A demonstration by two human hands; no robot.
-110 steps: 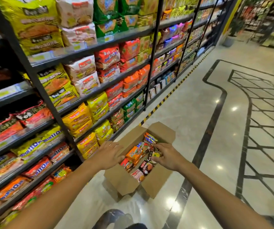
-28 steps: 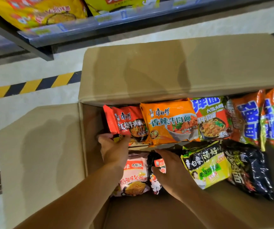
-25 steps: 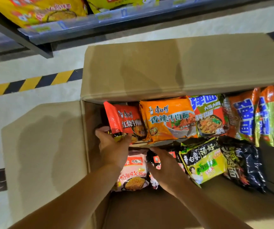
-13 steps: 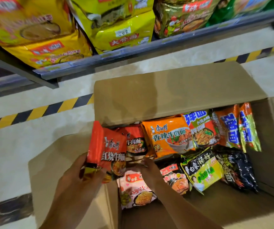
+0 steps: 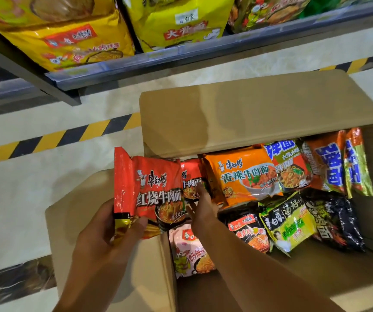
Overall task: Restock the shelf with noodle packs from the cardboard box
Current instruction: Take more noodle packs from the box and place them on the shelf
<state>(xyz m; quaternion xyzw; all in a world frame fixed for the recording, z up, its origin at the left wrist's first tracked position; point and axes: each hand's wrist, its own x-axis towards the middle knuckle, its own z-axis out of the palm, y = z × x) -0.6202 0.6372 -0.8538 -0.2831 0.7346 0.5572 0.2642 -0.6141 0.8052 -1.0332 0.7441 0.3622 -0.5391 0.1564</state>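
Shop floor, grocery aisle by the look of it. Above where my left hand [image 5: 104,242] grips a red noodle pack [image 5: 151,188] I see a metal retail shelf [image 5: 158,64] with a clear price-label rail on its front edge, loaded with yellow multi-packs of noodles [image 5: 68,39]. Beyond that grip, black-and-yellow hazard tape [image 5: 52,138] runs along polished pale floor tile [image 5: 12,199]. Beside the held pack sits an open cardboard box [image 5: 248,113] of assorted retail noodle packs.
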